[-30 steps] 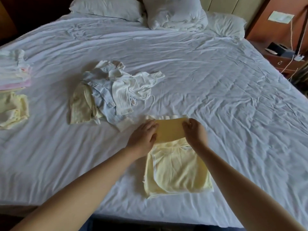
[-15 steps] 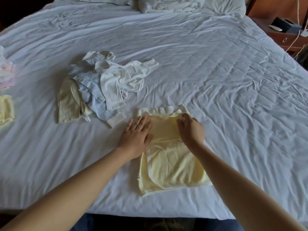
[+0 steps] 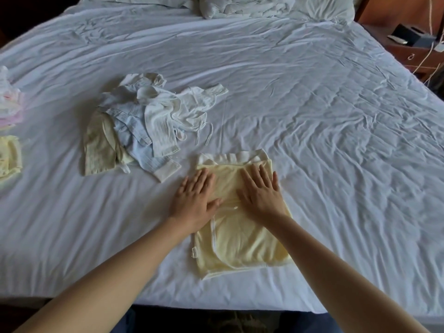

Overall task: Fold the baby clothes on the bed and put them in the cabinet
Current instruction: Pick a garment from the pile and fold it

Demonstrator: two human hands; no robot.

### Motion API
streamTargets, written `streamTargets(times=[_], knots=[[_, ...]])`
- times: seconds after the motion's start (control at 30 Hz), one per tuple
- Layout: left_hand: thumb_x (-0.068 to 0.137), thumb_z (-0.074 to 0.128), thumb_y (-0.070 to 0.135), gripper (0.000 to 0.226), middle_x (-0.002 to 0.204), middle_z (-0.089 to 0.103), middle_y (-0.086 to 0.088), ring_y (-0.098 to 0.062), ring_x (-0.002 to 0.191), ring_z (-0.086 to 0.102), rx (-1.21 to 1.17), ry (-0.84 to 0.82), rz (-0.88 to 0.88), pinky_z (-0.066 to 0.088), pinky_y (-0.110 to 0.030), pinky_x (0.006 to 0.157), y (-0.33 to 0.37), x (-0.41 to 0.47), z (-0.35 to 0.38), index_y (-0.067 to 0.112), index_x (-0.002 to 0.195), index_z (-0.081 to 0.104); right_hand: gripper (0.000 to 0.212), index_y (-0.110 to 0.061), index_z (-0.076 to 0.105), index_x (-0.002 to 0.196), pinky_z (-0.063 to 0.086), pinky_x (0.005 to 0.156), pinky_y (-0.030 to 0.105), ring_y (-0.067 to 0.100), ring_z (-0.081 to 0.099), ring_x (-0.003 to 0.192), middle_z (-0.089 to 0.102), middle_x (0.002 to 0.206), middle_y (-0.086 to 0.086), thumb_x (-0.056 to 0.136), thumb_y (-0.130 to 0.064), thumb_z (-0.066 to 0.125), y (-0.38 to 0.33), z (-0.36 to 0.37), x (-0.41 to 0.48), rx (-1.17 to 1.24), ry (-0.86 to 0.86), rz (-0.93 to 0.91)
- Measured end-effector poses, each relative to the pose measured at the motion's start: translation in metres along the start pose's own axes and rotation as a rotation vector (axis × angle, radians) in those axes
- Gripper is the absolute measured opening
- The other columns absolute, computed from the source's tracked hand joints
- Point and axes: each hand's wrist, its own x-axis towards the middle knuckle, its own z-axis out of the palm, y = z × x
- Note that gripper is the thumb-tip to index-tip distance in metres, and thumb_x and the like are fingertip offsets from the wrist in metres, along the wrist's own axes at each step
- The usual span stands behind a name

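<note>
Both hands flat, fingers straight and spread, gripping nothing: left hand [image 3: 193,200] and right hand [image 3: 262,192] press folded upper flap of yellow garment [image 3: 242,239] on near bed [image 3: 336,116]; unfolded clothes pile [image 3: 149,123] far left.

- A bedroom, probably in a home: a wide bed [image 3: 312,97] with white sheet and pillows [image 3: 326,8].
- A wooden nightstand [image 3: 408,54] stands beside it.
</note>
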Motion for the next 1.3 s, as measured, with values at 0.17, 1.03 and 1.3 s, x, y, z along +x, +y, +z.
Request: streamTargets(times=[0.17, 1.03, 1.3], knots=[[0.076, -0.01, 0.069, 0.095, 0.164, -0.005, 0.003, -0.011, 0.15, -0.005, -0.053, -0.002, -0.002, -0.004, -0.037, 0.121, -0.005, -0.005, -0.002, 0.021, 0.156, 0.002, 0.076, -0.041, -0.002, 0.153, -0.009, 0.12, 0.049, 0.025, -0.02, 0.148, -0.01, 0.163, -0.004, 0.083, -0.072, 0.004, 0.0, -0.004, 0.005, 0.01, -0.14, 0.024], [0.082, 0.076, 0.03, 0.017, 0.081, 0.068, 0.004, -0.019, 0.081, 0.067, -0.756, 0.061, -0.312, 0.052, -0.032, 0.073, -0.048, 0.098, -0.048, 0.018, 0.088, 0.067, 0.013, -0.01, 0.07, 0.074, 0.056, 0.063, 0.033, 0.019, 0.066, 0.061, 0.067, 0.065, 0.004, 0.068, -0.017, 0.078, 0.048, -0.072, 0.101, 0.429, -0.134, 0.354], [0.079, 0.08, 0.017, 0.018, 0.083, 0.07, 0.005, -0.016, 0.079, 0.068, -0.938, 0.263, -0.19, 0.058, -0.04, 0.08, -0.038, 0.076, -0.077, 0.018, 0.09, 0.065, 0.011, -0.006, 0.07, 0.08, 0.06, 0.067, 0.05, 0.026, 0.071, 0.061, 0.072, 0.068, 0.013, 0.072, -0.008, 0.077, 0.046, -0.099, 0.076, 0.653, 0.083, 0.279]])
